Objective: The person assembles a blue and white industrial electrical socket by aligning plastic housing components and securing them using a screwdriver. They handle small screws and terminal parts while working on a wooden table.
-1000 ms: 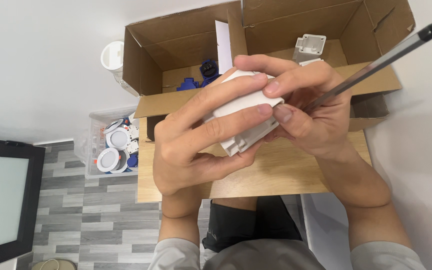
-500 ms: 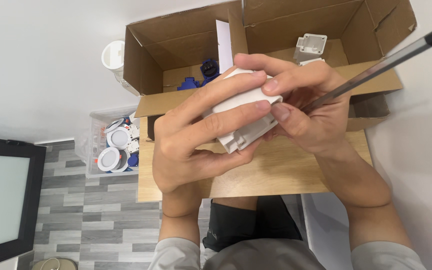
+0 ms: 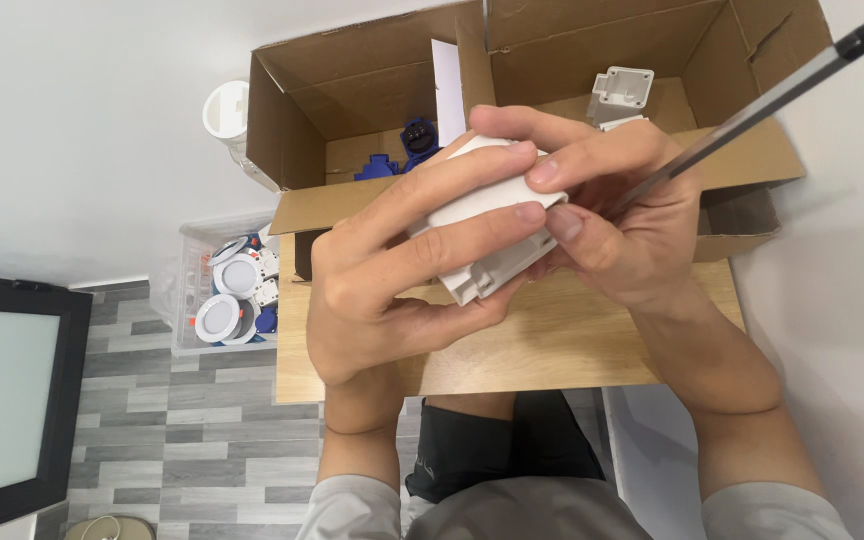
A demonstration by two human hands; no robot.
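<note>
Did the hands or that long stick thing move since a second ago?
Hardly. The long dark screwdriver in the right hand tilted very slightly, its far end a touch higher. The left hand keeps its grip on the white plastic block. The brown cardboard boxes and the wooden table stayed put.

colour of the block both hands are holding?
White block, plain; clearest in the head view.

Person is wearing light grey sleeves (image 3: 352,505), showing at 6 o'clock, pushed up past the forearms. Left hand (image 3: 392,275) and right hand (image 3: 622,220) are going bare. Dark shorts (image 3: 497,450) below.
</note>
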